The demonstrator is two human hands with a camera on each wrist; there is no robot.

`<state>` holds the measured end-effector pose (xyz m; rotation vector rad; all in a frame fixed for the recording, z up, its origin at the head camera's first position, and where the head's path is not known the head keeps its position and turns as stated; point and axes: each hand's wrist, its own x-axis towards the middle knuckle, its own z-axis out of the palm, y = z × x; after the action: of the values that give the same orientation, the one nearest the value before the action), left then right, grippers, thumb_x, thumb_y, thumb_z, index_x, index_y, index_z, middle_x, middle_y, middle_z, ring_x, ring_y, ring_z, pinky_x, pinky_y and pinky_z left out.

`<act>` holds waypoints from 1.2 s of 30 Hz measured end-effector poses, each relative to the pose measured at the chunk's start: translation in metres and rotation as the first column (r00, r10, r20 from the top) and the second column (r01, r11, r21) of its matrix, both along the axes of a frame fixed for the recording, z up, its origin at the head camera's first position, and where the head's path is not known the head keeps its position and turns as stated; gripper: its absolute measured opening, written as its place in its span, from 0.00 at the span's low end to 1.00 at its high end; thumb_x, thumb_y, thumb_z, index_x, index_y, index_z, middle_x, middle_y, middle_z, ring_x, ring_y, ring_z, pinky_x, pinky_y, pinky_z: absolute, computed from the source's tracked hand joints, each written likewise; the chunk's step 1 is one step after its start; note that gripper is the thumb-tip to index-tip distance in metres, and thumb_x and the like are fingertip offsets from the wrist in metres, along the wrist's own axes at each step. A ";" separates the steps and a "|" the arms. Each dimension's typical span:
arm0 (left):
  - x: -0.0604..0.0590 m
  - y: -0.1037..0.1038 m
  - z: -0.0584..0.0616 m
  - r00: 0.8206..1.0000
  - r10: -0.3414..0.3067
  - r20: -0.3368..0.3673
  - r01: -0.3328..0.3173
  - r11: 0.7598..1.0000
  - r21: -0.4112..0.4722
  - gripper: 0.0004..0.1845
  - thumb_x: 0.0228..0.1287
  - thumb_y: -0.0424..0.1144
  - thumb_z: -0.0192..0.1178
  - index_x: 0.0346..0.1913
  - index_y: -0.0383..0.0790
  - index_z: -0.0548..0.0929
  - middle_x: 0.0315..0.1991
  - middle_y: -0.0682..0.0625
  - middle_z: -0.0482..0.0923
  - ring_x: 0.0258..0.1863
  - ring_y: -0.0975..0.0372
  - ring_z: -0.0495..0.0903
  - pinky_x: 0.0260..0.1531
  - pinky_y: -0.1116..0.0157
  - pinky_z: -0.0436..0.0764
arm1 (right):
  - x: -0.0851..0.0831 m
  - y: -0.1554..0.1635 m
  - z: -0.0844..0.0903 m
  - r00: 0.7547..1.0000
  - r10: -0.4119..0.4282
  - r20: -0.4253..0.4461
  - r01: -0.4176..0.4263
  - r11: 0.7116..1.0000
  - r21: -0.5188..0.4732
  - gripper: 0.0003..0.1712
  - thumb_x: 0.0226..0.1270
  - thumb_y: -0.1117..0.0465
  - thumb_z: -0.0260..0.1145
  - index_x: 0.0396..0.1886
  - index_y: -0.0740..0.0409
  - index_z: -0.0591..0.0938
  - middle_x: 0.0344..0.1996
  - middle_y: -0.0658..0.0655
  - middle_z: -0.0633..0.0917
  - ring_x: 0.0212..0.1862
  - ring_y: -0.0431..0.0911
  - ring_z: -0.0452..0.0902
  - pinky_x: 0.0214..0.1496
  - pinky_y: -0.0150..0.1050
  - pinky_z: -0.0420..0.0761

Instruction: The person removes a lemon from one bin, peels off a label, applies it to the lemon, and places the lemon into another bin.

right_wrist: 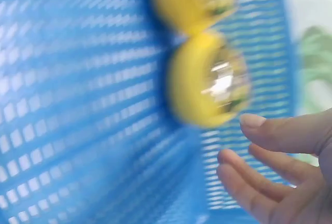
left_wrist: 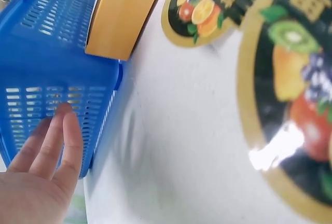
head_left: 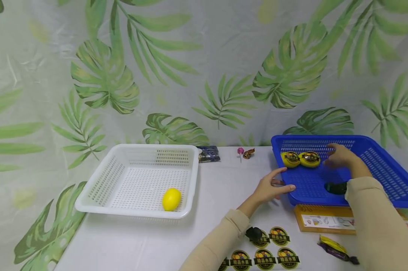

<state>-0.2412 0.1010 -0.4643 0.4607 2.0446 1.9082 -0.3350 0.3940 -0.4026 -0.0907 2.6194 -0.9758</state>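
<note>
Two yellow lemons with dark round stickers lie side by side at the back left of the blue basket. My right hand hovers inside the basket just right of them, fingers loosely extended and holding nothing. With straight fingers, my left hand touches the blue basket's left wall. A third plain lemon lies in the white basket on the left.
A sheet of round fruit stickers lies near the front edge. A brown cardboard box sits under the blue basket. Wrapped candies, a lollipop and a dark packet are scattered about the table.
</note>
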 end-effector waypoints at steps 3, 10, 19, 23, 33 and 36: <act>0.003 0.001 0.000 1.000 0.008 -0.006 -0.008 1.000 -0.016 0.31 0.59 0.42 0.65 0.66 0.60 0.69 0.43 0.51 0.82 0.31 0.70 0.80 0.26 0.58 0.83 | 0.011 -0.006 0.020 0.997 0.017 -0.070 -0.016 1.000 0.006 0.51 0.61 0.70 0.62 0.67 0.81 0.36 0.58 0.89 0.54 0.53 0.75 0.67 0.44 0.52 0.80; 0.014 -0.017 -0.005 0.997 0.017 -0.080 -0.019 0.999 -0.027 0.29 0.64 0.45 0.60 0.67 0.59 0.66 0.45 0.49 0.80 0.36 0.53 0.84 0.26 0.59 0.83 | 0.047 -0.031 0.049 0.967 0.121 -0.224 -0.120 0.993 0.020 0.48 0.66 0.65 0.61 0.70 0.76 0.39 0.58 0.85 0.62 0.53 0.75 0.68 0.46 0.55 0.78; 0.053 -0.081 0.024 0.975 -0.023 -0.221 0.010 0.998 -0.060 0.21 0.65 0.42 0.58 0.61 0.43 0.73 0.46 0.44 0.80 0.34 0.67 0.81 0.27 0.70 0.80 | 0.103 -0.061 0.046 0.900 0.134 -0.414 -0.171 0.984 -0.053 0.42 0.66 0.65 0.61 0.71 0.71 0.47 0.53 0.79 0.72 0.47 0.56 0.80 0.41 0.39 0.80; 0.075 -0.117 0.053 0.958 -0.088 -0.274 0.079 0.996 -0.046 0.20 0.66 0.38 0.57 0.60 0.40 0.73 0.48 0.41 0.79 0.39 0.64 0.81 0.33 0.69 0.81 | 0.121 -0.086 0.033 0.868 0.114 -0.484 -0.189 0.976 -0.108 0.41 0.65 0.65 0.63 0.71 0.69 0.52 0.50 0.76 0.76 0.40 0.29 0.77 0.40 0.26 0.77; 0.090 -0.217 0.092 0.913 0.135 -0.386 -0.219 0.958 -0.183 0.19 0.62 0.37 0.62 0.55 0.37 0.77 0.44 0.43 0.81 0.39 0.57 0.81 0.36 0.66 0.80 | 0.152 -0.148 0.004 0.858 0.086 -0.506 -0.287 0.897 -0.335 0.37 0.62 0.71 0.63 0.68 0.69 0.58 0.47 0.69 0.79 0.41 0.36 0.80 0.39 0.29 0.80; 0.087 -0.248 0.094 0.891 0.196 -0.409 -0.316 0.916 -0.248 0.20 0.60 0.37 0.64 0.54 0.36 0.77 0.43 0.41 0.81 0.38 0.56 0.81 0.35 0.64 0.80 | 0.154 -0.170 -0.001 0.871 0.072 -0.487 -0.303 0.858 -0.415 0.36 0.62 0.71 0.63 0.68 0.69 0.60 0.47 0.66 0.80 0.41 0.38 0.81 0.39 0.30 0.80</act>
<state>-0.1543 -0.1469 -0.3702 0.5285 2.7275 1.6822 -0.1809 0.2242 -0.4040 -0.7848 2.6070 -1.6797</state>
